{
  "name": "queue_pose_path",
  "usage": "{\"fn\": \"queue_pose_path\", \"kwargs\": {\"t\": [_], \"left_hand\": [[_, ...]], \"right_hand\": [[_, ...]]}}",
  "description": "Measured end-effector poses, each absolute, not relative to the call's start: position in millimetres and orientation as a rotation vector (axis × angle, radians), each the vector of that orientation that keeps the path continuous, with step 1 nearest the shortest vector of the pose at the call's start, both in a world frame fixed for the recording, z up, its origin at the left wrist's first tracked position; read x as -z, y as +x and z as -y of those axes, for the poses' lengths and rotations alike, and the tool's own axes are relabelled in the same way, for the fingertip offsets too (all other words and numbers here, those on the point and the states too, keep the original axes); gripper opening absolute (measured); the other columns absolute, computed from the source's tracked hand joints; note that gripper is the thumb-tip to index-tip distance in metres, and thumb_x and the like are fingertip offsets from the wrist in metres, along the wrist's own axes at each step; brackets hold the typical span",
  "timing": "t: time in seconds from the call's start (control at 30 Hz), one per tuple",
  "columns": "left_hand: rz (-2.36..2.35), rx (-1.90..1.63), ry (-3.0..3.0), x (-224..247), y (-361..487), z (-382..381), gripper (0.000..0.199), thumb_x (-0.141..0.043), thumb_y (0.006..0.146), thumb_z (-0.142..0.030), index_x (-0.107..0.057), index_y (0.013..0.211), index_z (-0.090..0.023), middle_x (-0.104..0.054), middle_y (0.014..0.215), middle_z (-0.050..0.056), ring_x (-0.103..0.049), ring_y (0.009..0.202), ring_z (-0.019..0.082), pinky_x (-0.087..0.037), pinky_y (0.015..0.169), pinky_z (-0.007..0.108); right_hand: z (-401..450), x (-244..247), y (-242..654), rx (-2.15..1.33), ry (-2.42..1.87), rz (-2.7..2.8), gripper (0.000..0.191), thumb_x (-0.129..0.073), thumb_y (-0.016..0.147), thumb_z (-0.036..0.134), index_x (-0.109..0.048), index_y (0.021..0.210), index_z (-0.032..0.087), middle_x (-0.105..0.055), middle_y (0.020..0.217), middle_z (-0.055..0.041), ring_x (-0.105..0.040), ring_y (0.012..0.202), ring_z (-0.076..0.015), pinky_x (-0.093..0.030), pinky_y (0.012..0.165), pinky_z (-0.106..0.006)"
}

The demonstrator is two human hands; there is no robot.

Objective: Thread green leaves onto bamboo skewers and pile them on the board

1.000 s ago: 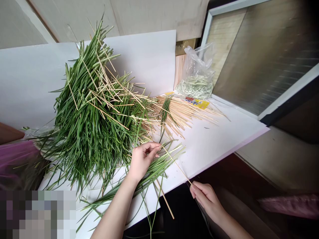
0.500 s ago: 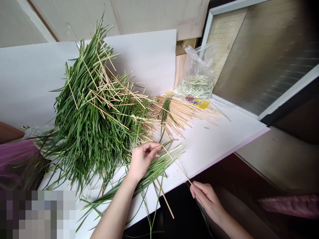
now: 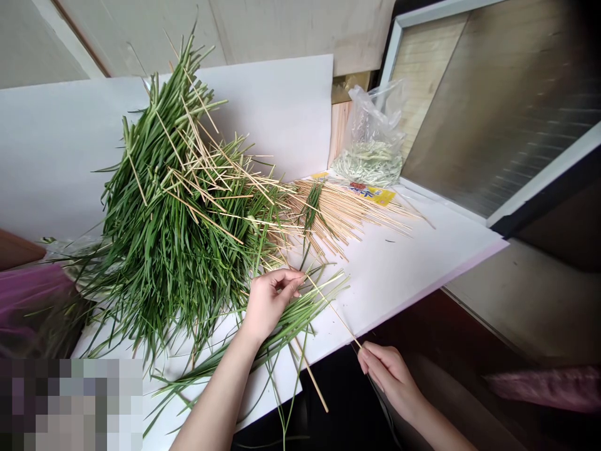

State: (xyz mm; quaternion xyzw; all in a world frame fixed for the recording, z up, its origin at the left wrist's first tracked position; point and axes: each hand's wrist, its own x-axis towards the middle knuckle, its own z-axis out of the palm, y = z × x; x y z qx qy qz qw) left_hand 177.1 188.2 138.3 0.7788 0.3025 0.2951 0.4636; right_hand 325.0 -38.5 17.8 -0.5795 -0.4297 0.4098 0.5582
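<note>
A thin bamboo skewer (image 3: 334, 311) stretches slantwise between my two hands. My left hand (image 3: 272, 294) is closed, thumb and forefinger pinched at its far end. Lower right, my right hand (image 3: 392, 376) grips the near end, beyond the table's front edge. Under the skewer and my left wrist lies a loose bunch of garlic chives (image 3: 293, 319), pale stems to the right and long green leaves to the left. Another skewer (image 3: 312, 379) sticks out from beneath this bunch over the edge.
A tall heap of chives (image 3: 173, 219) with scattered skewers fills the table's left. Many skewers (image 3: 347, 216) lie behind my hands, near a yellow wrapper (image 3: 375, 195) and a clear bag (image 3: 369, 160) of pale green pieces. A framed glass panel (image 3: 488, 94) stands right on the white table (image 3: 422, 263).
</note>
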Motion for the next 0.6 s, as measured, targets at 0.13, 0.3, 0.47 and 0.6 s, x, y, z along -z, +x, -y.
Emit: {"fn": "queue_pose_path", "kwargs": {"t": [0.13,0.3,0.47,0.6], "left_hand": [[-0.716,-0.689,1.972,-140.7,177.9,-186.8,0.018,-0.067,0.090,-0.033,-0.077,0.089,-0.018,-0.078,0.082,0.004,-0.068,0.063,0.015,-0.053,0.063,0.025],[-0.627,-0.539,2.140,-146.2,179.1,-183.9,0.015,-0.064,0.091,-0.025,-0.077,0.086,-0.019,-0.079,0.088,0.004,-0.072,0.078,0.018,-0.053,0.070,0.026],[-0.557,-0.504,2.118,-152.7,174.3,-188.0,0.016,-0.065,0.091,-0.029,-0.078,0.090,-0.019,-0.078,0.091,0.005,-0.071,0.083,0.020,-0.053,0.076,0.028],[-0.518,-0.456,2.021,-152.6,171.9,-193.3,0.027,-0.057,0.097,-0.036,-0.077,0.095,-0.018,-0.078,0.096,0.006,-0.072,0.090,0.020,-0.053,0.081,0.029]], "right_hand": [[38.6,-17.8,325.2,-0.961,-1.367,1.016,0.052,-0.042,0.107,0.054,-0.044,0.067,0.022,-0.024,0.049,0.0089,-0.021,0.040,-0.0099,-0.014,0.042,-0.027],[38.7,-19.4,324.7,-0.955,-1.374,1.015,0.052,-0.042,0.107,0.054,-0.044,0.067,0.022,-0.025,0.049,0.0086,-0.023,0.041,-0.0101,-0.015,0.042,-0.027],[38.4,-20.4,325.3,-0.938,-1.377,1.043,0.052,-0.042,0.108,0.053,-0.043,0.066,0.022,-0.025,0.049,0.0083,-0.023,0.041,-0.0103,-0.016,0.042,-0.027],[39.0,-24.8,326.6,-0.861,-1.315,1.143,0.052,-0.043,0.108,0.048,-0.041,0.064,0.021,-0.031,0.052,0.0063,-0.028,0.043,-0.0106,-0.019,0.044,-0.027]]}}
